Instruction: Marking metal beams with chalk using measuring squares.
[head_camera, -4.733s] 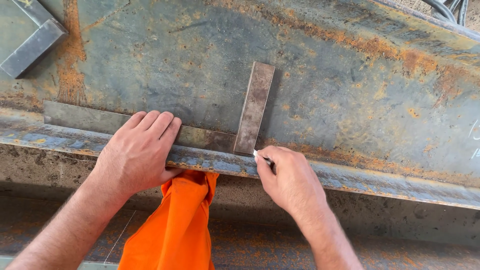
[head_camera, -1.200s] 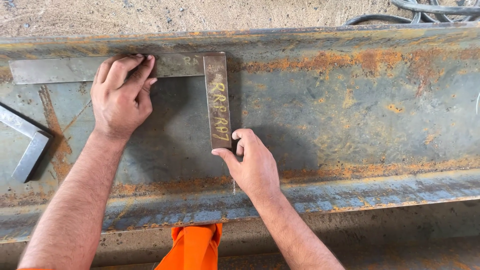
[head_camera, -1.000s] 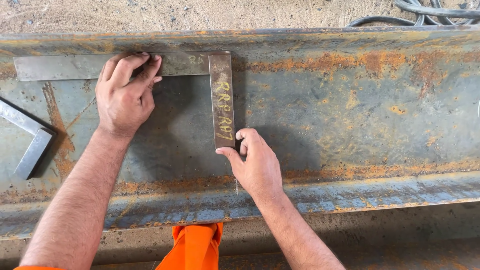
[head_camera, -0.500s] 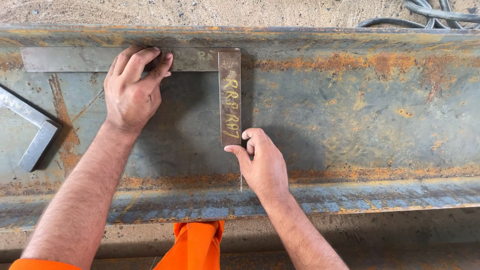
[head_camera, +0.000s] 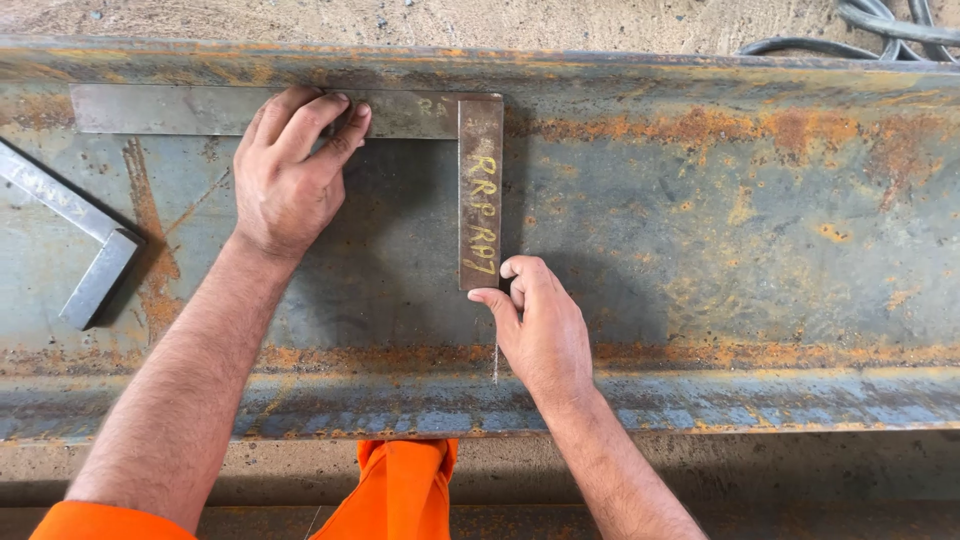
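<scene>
A rusty steel beam (head_camera: 720, 220) lies across the view with its web facing up. On it rests an L-shaped steel square (head_camera: 481, 200), its long arm against the far flange and its short arm, with yellow writing on it, pointing toward me. My left hand (head_camera: 290, 180) presses down on the long arm. My right hand (head_camera: 540, 325) is pinched at the tip of the short arm, closed on a small white marking stick that is mostly hidden. A thin white line (head_camera: 495, 362) runs from there toward the near flange.
A second steel square (head_camera: 90, 250) lies on the web at the far left. My orange trouser leg (head_camera: 400, 485) shows below the near flange. Dark cables (head_camera: 880, 25) lie on sandy ground (head_camera: 400, 20) beyond the beam.
The square has gone from the near flange to the far flange, with my left hand holding it. My right hand has moved to the short arm's tip. The view has drifted a little.
</scene>
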